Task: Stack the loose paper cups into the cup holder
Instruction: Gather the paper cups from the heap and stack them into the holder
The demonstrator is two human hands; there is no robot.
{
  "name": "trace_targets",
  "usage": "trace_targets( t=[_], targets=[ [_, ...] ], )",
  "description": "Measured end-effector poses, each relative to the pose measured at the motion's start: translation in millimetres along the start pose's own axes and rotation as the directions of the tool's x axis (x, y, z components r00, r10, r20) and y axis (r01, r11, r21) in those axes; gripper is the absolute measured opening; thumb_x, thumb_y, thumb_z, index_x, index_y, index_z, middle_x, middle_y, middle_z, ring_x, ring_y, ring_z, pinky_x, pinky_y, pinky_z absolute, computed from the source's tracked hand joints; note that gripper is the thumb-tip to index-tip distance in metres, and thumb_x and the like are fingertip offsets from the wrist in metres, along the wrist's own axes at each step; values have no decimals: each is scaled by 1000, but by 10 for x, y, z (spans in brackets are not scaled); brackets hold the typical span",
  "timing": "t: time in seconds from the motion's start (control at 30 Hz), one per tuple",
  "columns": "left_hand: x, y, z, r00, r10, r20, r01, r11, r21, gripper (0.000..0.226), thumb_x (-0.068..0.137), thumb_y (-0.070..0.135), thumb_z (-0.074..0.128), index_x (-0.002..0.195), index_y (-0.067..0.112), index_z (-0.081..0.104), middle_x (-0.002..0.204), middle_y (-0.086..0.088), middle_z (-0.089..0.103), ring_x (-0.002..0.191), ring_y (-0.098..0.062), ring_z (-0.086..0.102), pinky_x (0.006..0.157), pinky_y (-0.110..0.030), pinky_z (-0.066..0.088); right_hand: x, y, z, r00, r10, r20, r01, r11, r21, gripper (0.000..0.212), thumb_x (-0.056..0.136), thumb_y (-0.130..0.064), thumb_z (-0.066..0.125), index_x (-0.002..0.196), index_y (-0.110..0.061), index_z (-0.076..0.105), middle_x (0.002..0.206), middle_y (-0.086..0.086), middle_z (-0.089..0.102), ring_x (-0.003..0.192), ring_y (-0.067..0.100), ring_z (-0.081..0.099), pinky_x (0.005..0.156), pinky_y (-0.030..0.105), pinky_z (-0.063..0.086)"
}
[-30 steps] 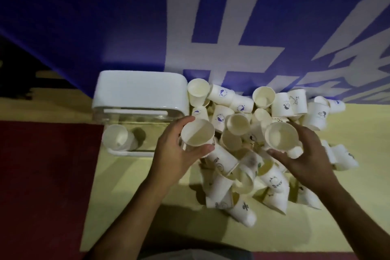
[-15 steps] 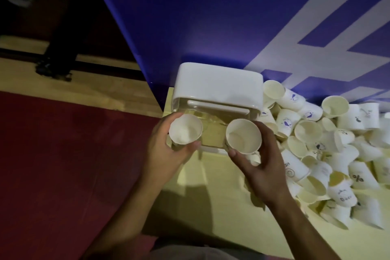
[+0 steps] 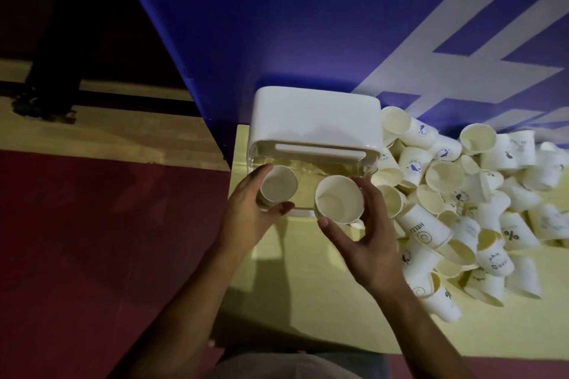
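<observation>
Left hand: the left hand (image 3: pixel 249 218) grips one paper cup, the left cup (image 3: pixel 278 186), mouth up. Its fingers curl round the cup's far-left side and the thumb presses the near side.
Right hand: the right hand (image 3: pixel 369 243) holds a second one, the right cup (image 3: pixel 337 201), also mouth up. The thumb pinches the near rim and the fingers wrap the right side.
Cup holder: the cup holder (image 3: pixel 314 120) stands at the far edge of the yellow table (image 3: pixel 308 301), against the blue banner (image 3: pixel 277 24). It has a white top over a clear body, and both held cups sit just in front of that clear body.
Left cup against holder: it is at or just under the holder's near-left corner. In this dim view I cannot tell whether it is already inside or only beside it.
Loose cups: a large heap of loose cups (image 3: pixel 480 215) lies to the right of the holder, tumbled on their sides and at all angles. Some touch the holder's right wall.
Done so far: very little, by my judgement. No stack shows through the clear body, though the glare may hide one.
Left to do: nearly everything. The two cups in hand have yet to go in, and then the whole heap to the right.
Surroundings: a red floor (image 3: pixel 107 224) runs along the table's left.
</observation>
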State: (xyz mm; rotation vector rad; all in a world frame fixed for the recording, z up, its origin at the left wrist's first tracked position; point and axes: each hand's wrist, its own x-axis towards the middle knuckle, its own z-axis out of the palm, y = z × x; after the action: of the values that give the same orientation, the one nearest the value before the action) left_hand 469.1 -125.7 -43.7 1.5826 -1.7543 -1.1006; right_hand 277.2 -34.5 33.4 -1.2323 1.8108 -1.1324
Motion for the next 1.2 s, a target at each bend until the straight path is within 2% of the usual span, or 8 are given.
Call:
trace_targets(
  t=[0.07, 0.2, 0.33, 0.5, 0.67, 0.83, 1.0, 1.2],
  targets=[
    [12, -83, 19, 1000, 7, 8, -7, 1000, 24, 73, 77, 32, 90, 142, 24, 58, 137, 10, 64, 121, -5, 59, 99, -19, 49, 24, 32, 42, 1000, 6, 5, -6, 1000, -2, 67, 79, -31, 86, 133, -37, 48, 126, -28, 57, 119, 6, 59, 98, 29, 53],
    [3, -48, 12, 995, -99, 8, 99, 995, -12, 61, 83, 12, 85, 138, 20, 62, 123, 8, 67, 103, -2, 61, 79, 0, 42, 118, 60, 160, 998, -31, 47, 32, 999, -14, 67, 81, -28, 86, 136, -22, 49, 129, -12, 59, 120, 17, 60, 95, 42, 55],
    [51, 15, -32, 990, -103, 98, 117, 982, -147, 23, 100, 10, 60, 113, 18, 75, 101, 5, 74, 101, -18, 64, 72, -26, 57, 260, -40, 412, 989, -124, 83, 123, 992, 14, 66, 81, -28, 87, 135, -14, 50, 128, -5, 61, 119, 18, 61, 95, 38, 54],
    [27, -204, -106, 970, -137, 201, 167, 975, -143, 71, 86, 16, 75, 150, 29, 47, 140, 14, 60, 126, -4, 58, 104, -29, 49, 379, 59, 705, 980, -122, 155, 128, 991, -31, 68, 80, -31, 89, 136, -20, 50, 129, -19, 59, 121, 7, 60, 98, 24, 49],
    [73, -181, -100, 947, -299, 118, 319, 824, -468, 35, 101, 32, 57, 134, 40, 63, 129, 14, 70, 122, -9, 65, 106, -45, 52, 473, 297, 868, 977, 0, 214, 46, 976, -211, 83, 81, -55, 80, 148, -22, 45, 144, -10, 55, 130, 7, 53, 103, 21, 43],
    [130, -121, 18, 947, -306, 100, 320, 857, -403, 33, 110, 27, 46, 138, 27, 63, 124, 4, 72, 110, -11, 69, 86, -17, 54, 594, 400, 883, 948, 66, 312, 18, 966, -259, 87, 85, -53, 77, 156, -25, 36, 155, -6, 47, 139, 7, 43, 107, 17, 32],
    [84, -213, 76, 963, -252, 90, 268, 923, -278, 37, 106, 30, 53, 143, 27, 60, 125, 7, 73, 114, -8, 68, 98, -26, 54, 747, 509, 756, 898, 93, 431, 27, 964, -265, 88, 83, -51, 80, 157, -28, 36, 157, -9, 45, 143, 8, 41, 118, 26, 34],
    [-2, -157, 81, 972, -224, 64, 233, 918, -322, 38, 105, 19, 57, 141, 29, 62, 122, 15, 73, 116, -1, 66, 95, -19, 52, 814, 519, 692, 848, 100, 520, 29, 972, -234, 88, 83, -43, 82, 157, -34, 36, 159, -14, 41, 139, -7, 33, 114, 14, 24]
  ],
)
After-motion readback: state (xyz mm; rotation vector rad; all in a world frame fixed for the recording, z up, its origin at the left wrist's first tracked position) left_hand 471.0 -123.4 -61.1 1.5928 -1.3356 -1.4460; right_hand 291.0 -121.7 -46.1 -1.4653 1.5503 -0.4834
